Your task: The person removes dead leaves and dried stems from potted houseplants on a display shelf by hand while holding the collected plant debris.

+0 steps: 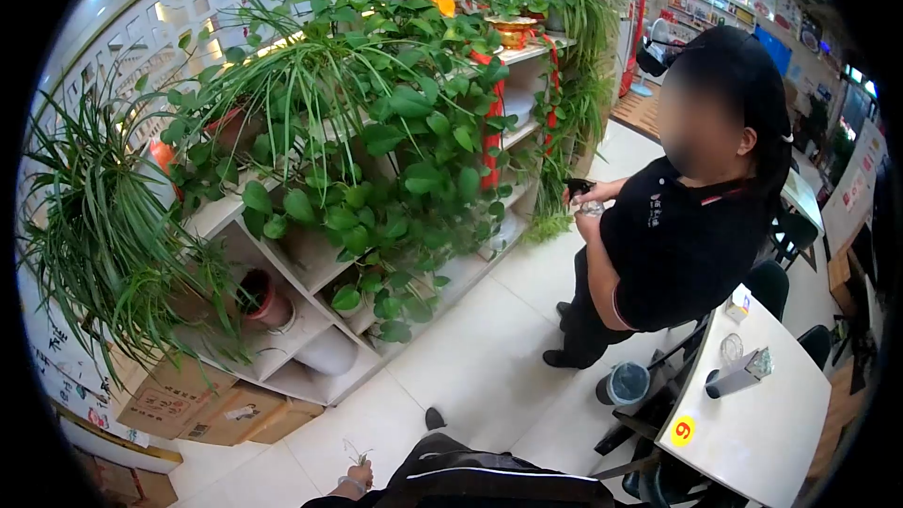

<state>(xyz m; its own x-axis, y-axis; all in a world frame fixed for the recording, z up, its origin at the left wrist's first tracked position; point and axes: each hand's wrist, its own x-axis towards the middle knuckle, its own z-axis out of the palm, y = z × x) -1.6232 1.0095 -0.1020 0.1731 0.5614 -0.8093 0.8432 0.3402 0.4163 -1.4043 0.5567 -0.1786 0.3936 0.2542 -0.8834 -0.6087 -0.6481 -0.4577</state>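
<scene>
My left hand (358,474), with a band at its wrist, is low in the view beside my leg. Its fingers are closed on a small sprig (356,452) of thin, pale stems and leaves that stick up above them. My right hand is not in view. Ahead of the left hand stands a white shelf unit (348,369) covered with leafy plants. Trailing green vines (404,132) hang over its front, and a long-bladed spider plant (306,75) arches over the top. A reddish flowerpot (271,306) sits in a lower compartment.
A co-worker in a black shirt (691,235) stands to the right, holding a small clear object with a black top (580,190). Cardboard boxes (202,400) lie at the lower left. A bin (625,384) stands by a white table (752,423) with chairs.
</scene>
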